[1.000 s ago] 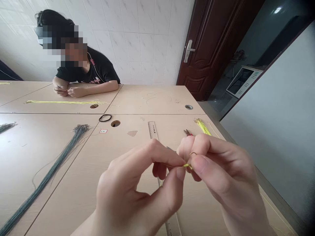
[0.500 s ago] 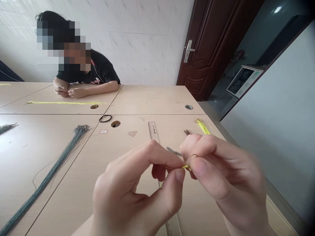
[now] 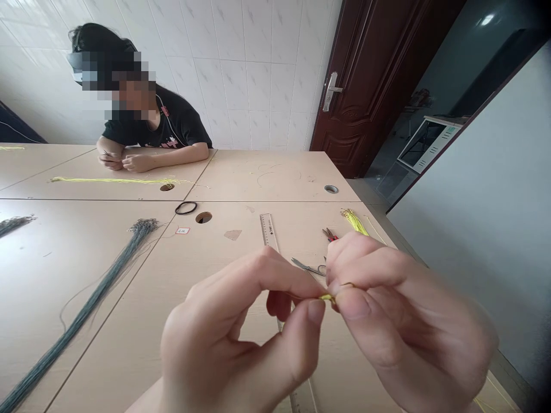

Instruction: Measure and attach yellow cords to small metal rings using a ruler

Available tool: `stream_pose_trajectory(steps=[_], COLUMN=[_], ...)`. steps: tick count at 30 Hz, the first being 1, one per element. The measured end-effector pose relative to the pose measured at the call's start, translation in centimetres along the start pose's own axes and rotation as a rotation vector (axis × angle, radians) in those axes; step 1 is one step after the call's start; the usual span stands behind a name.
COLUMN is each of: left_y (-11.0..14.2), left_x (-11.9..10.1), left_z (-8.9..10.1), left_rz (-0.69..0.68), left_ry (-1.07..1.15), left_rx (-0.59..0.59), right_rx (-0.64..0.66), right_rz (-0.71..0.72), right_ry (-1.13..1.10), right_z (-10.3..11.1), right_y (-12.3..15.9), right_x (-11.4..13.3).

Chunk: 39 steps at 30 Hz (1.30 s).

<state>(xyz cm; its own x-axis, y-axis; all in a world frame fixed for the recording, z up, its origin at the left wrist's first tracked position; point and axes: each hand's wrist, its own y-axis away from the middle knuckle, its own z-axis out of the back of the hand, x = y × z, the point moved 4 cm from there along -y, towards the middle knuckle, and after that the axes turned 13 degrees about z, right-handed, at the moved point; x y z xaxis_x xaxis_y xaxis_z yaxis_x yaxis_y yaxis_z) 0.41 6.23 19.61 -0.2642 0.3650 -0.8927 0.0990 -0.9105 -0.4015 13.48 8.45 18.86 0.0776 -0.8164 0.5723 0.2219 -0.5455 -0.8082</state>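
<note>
Head view: the left hand (image 3: pixel 224 338) and right hand (image 3: pixel 400 321) pinch a short yellow wire (image 3: pixel 328 297) together, its length running crosswise between them.

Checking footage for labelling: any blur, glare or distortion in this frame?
Head view: the right hand is motion-blurred, the left hand sharper; soft glare sheens the tabletop; wide-angle distortion bends straight edges, and the corners darken, mostly at right.

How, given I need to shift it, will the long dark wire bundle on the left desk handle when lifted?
The long dark wire bundle will probably sag and droop rather than stay straight, since its strands look very thin and a few stray loosely. It is likely light for its length, and it may splay apart away from its bunched end.
</note>
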Motion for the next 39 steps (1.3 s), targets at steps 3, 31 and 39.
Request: stream_pose_trajectory(steps=[3, 31, 39], left_y=[0.1, -0.1, 0.0], left_x=[0.2, -0.6, -0.1], left_z=[-0.1, 0.2, 0.1], left_rz=[-0.018, -0.010, -0.098], left_ry=[0.012, -0.129, -0.112], left_rx=[-0.009, -0.032, -0.084], right_rx=[-0.016, 0.007, 0.004], right_rz=[-0.009, -0.009, -0.003], right_ry=[-0.001, -0.006, 0.011], right_z=[0.0, -0.1, 0.0], right_y=[-0.1, -0.2, -0.3], right_x=[0.0, -0.1, 0.0])
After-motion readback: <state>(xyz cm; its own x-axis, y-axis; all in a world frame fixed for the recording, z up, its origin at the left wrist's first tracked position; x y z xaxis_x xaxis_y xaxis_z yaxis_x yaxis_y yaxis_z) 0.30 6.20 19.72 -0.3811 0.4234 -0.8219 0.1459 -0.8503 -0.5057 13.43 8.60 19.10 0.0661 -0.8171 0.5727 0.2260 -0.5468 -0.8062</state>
